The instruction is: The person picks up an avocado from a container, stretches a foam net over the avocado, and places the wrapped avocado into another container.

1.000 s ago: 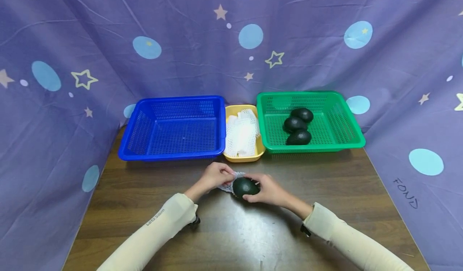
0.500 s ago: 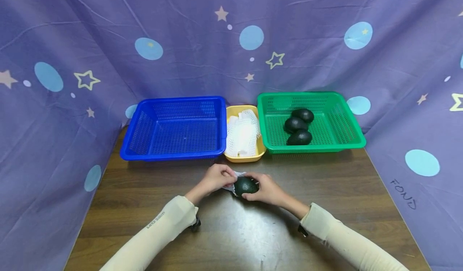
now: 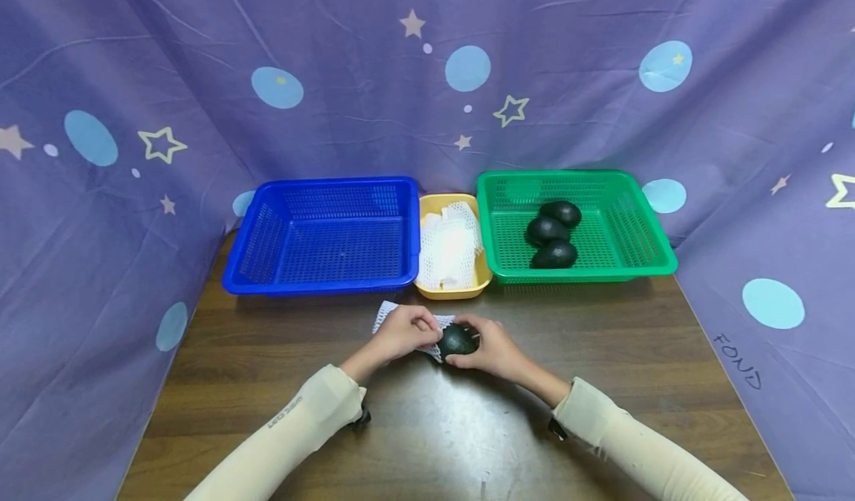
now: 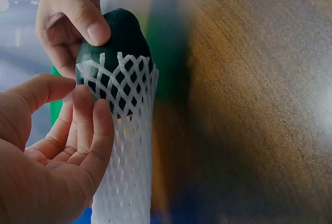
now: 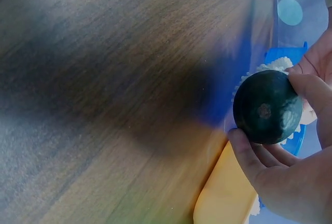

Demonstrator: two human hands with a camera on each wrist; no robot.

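A dark green avocado (image 3: 457,340) is partly inside a white foam net sleeve (image 4: 127,130), which covers its left end and trails off past the left hand. My right hand (image 3: 496,351) grips the bare end of the fruit between thumb and fingers, as the right wrist view (image 5: 290,177) of that hand also shows. With thumb and fingertips, my left hand (image 3: 404,332) pinches the sleeve's edge beside the avocado. In the left wrist view, the net's open rim lies around the avocado's middle.
Behind the hands stand a blue basket (image 3: 320,290), a yellow tray (image 3: 454,293) with several white net sleeves (image 3: 449,249), and a green basket (image 3: 581,272) holding three avocados (image 3: 554,254). All are on a wooden table (image 3: 427,441) before a purple curtain (image 3: 361,115).
The net sleeve has been drawn further over the avocado's left end, and its tail now shows beyond the left hand. Both hands stay nearly in place.
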